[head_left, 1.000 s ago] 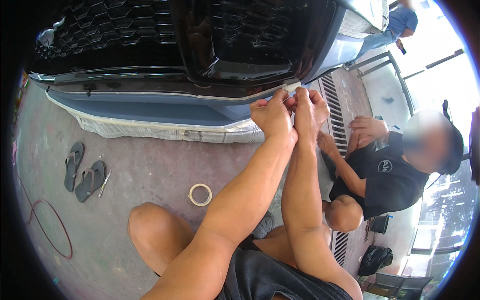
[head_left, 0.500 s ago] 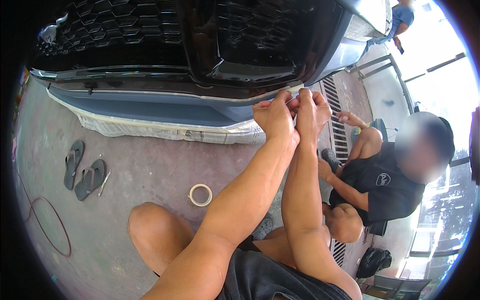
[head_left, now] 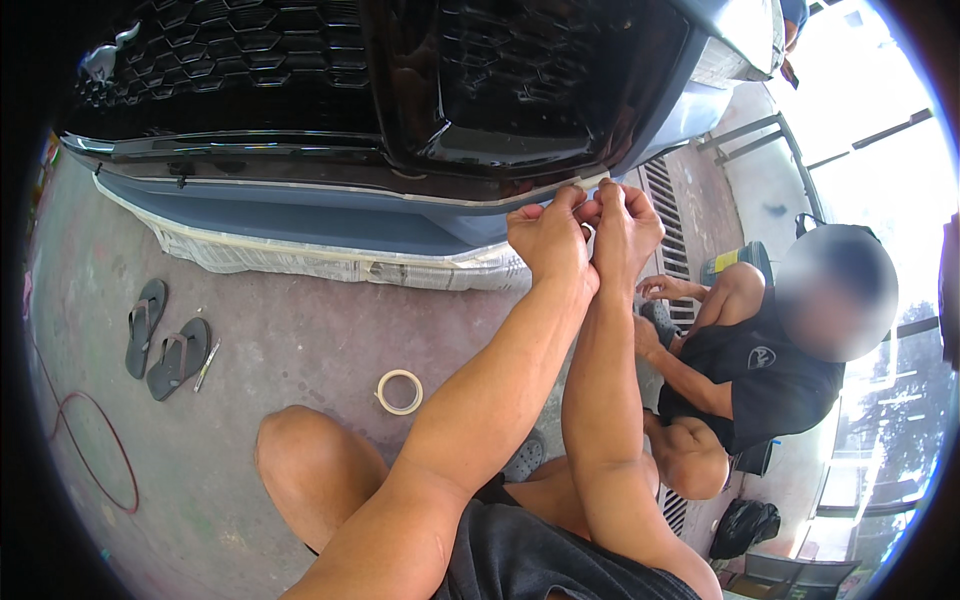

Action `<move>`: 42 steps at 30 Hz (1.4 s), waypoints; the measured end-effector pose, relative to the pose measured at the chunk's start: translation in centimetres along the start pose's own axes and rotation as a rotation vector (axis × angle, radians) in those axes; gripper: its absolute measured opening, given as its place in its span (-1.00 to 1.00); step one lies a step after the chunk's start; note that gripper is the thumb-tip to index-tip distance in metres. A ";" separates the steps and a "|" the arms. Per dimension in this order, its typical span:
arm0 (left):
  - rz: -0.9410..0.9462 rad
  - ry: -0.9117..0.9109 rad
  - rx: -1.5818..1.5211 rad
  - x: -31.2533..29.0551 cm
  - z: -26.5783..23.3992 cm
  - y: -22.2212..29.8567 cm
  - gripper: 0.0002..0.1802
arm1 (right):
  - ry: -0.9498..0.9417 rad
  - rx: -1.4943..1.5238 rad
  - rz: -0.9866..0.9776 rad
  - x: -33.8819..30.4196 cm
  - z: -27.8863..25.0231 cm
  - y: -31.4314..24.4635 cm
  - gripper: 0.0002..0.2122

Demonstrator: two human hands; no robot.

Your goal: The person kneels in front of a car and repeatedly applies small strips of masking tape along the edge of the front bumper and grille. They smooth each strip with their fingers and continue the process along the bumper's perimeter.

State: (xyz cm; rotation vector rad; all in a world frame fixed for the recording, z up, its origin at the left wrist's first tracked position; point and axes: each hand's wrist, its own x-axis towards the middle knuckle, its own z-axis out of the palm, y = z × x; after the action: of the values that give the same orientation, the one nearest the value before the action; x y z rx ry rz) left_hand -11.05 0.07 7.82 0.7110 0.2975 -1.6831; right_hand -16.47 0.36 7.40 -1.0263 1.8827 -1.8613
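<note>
My arms reach forward to the lower edge of a car's front bumper [head_left: 330, 215], which is black above and blue-grey below. A pale strip of masking tape [head_left: 592, 183] runs along the line between the two colours. Near the bumper's right corner, the closed fingers of my left hand [head_left: 550, 240] pinch this strip. Right beside it, my right hand [head_left: 627, 225] pinches the strip too, thumb and fingers together. The hands nearly touch, and my fingertips partly hide the tape between them. On the floor lies a roll of masking tape [head_left: 418, 402], left of my left forearm.
Newspaper sheeting [head_left: 300, 264] hangs under the bumper. Flip-flops [head_left: 178, 358], a slim cutter-like tool [head_left: 208, 365] and a red hose [head_left: 105, 480] lie at left. A co-worker [head_left: 765, 365] squats close on my right, by a floor drain grate [head_left: 668, 215] and a bucket [head_left: 738, 262].
My hands stay almost in the same place on the tape strip. The co-worker's raised hand has come down and nearer to me, and their head has shifted slightly left.
</note>
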 end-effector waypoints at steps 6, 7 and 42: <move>0.022 0.002 -0.007 0.2 -0.2 -0.1 -0.85 | -0.002 -0.035 0.010 -0.5 0.2 -0.5 -0.81; 0.018 0.001 -0.008 0.2 -0.2 -0.1 -0.85 | -0.004 -0.029 0.025 -0.5 0.2 -0.6 -0.81; 0.001 0.006 0.011 0.1 0.0 0.1 -0.89 | 0.027 -0.034 -0.011 -0.4 0.2 -0.7 -0.83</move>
State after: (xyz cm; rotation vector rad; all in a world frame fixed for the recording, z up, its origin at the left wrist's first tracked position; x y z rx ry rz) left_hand -10.98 -0.01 7.81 0.7250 0.2922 -1.6832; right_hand -15.87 0.60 7.95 -1.0294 1.9344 -1.8649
